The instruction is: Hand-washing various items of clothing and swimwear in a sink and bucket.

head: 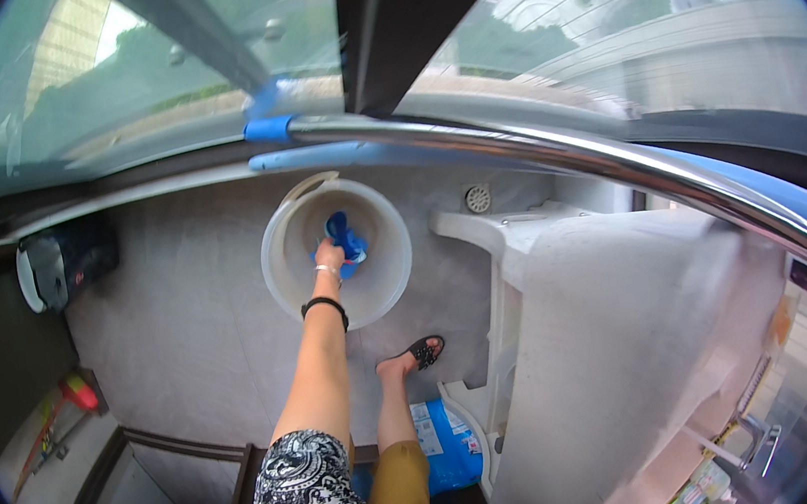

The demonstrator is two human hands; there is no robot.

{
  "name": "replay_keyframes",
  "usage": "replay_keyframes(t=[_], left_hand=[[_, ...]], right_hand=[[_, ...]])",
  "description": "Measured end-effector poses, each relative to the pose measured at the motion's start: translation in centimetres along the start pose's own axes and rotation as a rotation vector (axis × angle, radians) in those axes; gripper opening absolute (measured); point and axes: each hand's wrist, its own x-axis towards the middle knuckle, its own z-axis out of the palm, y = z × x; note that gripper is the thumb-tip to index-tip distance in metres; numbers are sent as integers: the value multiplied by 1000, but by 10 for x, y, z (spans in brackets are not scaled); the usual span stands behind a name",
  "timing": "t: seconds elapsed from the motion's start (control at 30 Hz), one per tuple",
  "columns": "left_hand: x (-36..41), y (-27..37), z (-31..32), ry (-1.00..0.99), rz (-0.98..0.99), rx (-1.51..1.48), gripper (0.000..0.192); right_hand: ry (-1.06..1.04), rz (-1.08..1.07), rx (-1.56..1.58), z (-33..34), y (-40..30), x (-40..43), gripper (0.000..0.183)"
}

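Note:
My left hand (pixel 330 254) reaches down inside a large whitish plastic bucket (pixel 273 268), its fingers closed around a blue object (pixel 349 240). The object has a dark blue upper part and lighter blue, crumpled-looking edges below; its exact kind is unclear. A pale bracelet and a black band circle the wrist and forearm. The bucket stands upright on the grey floor, with a curved handle at its far rim. My right hand is out of view. One foot in a black sandal (pixel 427 352) rests on the floor to the near right of the bucket.
A metal rail (pixel 510 137) crosses before the windows. A floor drain (pixel 478 199) lies right of the bucket, beside a large white fixture (pixel 593 319). A blue package (pixel 450 446) lies near my leg. A dark container (pixel 72 262) stands at left, above an open-topped recess (pixel 177 499).

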Motion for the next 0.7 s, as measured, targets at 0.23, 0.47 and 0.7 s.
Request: replay_keyframes(t=[0.23,0.47,0.7], left_hand=[[-40,0,-32,-194,6,-103,33],[-151,55,-88,-497,133,-250,26],[-294,225,-209,-396,566,-499,30]], right_hand=[[-15,5,101,1,-2,-28,33],[-11,60,161,17,-19,-68,29],[25,-17,237,46,-51,-30,23]])
